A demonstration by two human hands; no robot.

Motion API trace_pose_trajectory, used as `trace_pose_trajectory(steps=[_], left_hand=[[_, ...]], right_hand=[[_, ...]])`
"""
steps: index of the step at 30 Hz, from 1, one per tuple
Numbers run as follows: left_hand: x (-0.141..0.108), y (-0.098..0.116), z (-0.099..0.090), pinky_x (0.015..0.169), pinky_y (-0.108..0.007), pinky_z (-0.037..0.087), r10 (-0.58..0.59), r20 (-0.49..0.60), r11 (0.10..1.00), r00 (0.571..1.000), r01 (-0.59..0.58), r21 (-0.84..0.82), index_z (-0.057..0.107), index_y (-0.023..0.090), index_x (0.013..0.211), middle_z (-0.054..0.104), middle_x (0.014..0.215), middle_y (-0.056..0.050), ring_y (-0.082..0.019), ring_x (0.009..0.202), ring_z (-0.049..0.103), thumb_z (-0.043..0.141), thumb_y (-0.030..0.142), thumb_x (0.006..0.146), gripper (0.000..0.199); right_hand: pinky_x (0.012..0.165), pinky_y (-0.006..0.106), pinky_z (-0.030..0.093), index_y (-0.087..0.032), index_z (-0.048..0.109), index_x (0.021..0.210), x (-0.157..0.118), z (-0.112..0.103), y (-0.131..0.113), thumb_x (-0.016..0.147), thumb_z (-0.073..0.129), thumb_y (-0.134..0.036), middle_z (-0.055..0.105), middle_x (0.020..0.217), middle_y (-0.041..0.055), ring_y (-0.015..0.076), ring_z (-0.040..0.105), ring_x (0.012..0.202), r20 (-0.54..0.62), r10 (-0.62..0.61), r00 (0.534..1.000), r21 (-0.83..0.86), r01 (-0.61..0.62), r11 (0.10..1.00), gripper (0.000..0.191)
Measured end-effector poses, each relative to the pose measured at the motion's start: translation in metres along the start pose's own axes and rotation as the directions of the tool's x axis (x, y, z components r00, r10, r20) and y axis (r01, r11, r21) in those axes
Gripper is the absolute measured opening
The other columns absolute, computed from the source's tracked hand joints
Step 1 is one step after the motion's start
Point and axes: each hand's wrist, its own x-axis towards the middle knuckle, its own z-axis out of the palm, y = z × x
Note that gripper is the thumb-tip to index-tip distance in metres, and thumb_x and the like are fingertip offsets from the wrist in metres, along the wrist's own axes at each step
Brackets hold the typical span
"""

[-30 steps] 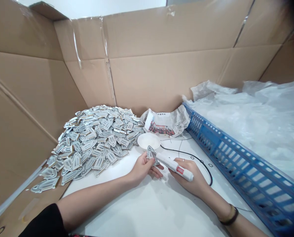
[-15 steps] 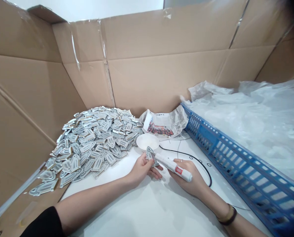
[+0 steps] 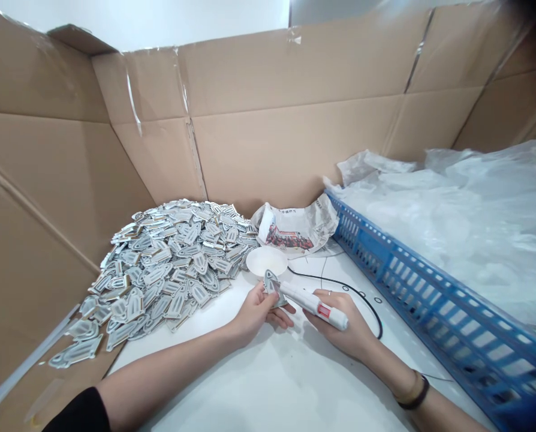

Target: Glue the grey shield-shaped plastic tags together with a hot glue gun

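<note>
My left hand (image 3: 259,311) pinches one small grey metal piece (image 3: 271,282) with a pointed end between thumb and fingers, near the middle of the view. My right hand (image 3: 340,321) is wrapped round a white pen-like tool (image 3: 310,301) with a red label. The tool's tip meets or nearly meets the right side of the piece; actual contact cannot be made out. Just behind the piece sits a shallow white dish (image 3: 267,260). To the left lies a large heap of similar grey pieces (image 3: 178,258).
A blue plastic basket (image 3: 385,258) with clear plastic bags (image 3: 466,222) runs along the right. Crumpled newspaper (image 3: 295,231) lies behind the dish. A black cable (image 3: 362,295) curves over the white table (image 3: 250,384). Cardboard walls (image 3: 272,138) stand behind and at left.
The view has shifted slightly, so the walls sit lower and the basket further left. Both hands keep their holds, with almost no movement relative to each other.
</note>
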Motion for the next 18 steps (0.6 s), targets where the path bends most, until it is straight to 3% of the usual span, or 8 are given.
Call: trace_pose_trajectory(steps=[7,18], left_hand=[[0.0001,0.0013,-0.0001,0.043,-0.024,0.045,0.003,-0.004,1.0,1.0,-0.003,-0.011,0.044,0.022,0.095,0.071,0.067,-0.005,-0.018,0.046,0.064,0.063,0.042,0.073,0.035],[-0.0017,0.005,-0.0008,0.036,-0.02,0.015,0.001,-0.05,1.0,0.999,0.0,0.025,0.041,0.024,0.09,0.054,0.049,0.005,-0.008,0.032,0.03,0.05,0.036,0.068,0.027]], right_hand=[[0.056,0.032,0.034,-0.025,0.038,0.059,0.0019,-0.003,-0.0046,0.09,0.05,-0.03,0.052,0.058,0.0023,0.0174,0.05,0.054,0.012,0.022,1.0,0.012,-0.023,1.0,0.033],[0.055,0.031,0.032,-0.025,0.037,0.059,0.0017,-0.0052,-0.0073,0.09,0.051,-0.028,0.051,0.057,0.001,0.016,0.048,0.052,-0.007,-0.016,1.0,0.046,0.016,0.999,0.034]])
